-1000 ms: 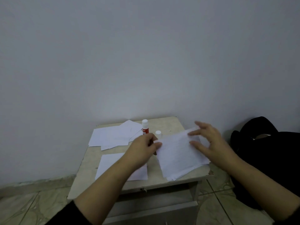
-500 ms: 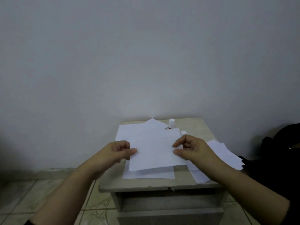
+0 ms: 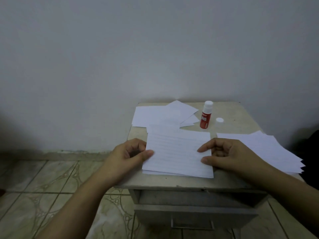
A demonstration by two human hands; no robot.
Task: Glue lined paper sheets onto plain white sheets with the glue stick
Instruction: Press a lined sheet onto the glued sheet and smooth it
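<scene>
Lined sheet [image 3: 177, 152] lowered flat, both hands pinching

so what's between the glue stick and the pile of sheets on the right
In the head view, only the loose white cap stands between the glue stick and the right-hand pile; otherwise bare tabletop.

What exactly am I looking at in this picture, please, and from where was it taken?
No machine here: a person wears a camera on the head, looking down at their own two hands. The left hand and right hand each pinch a side of a lined paper sheet, over a plain white sheet on a small table. Behind stand an uncapped red glue stick and its white cap. More paper lies at the back left and right.
</scene>
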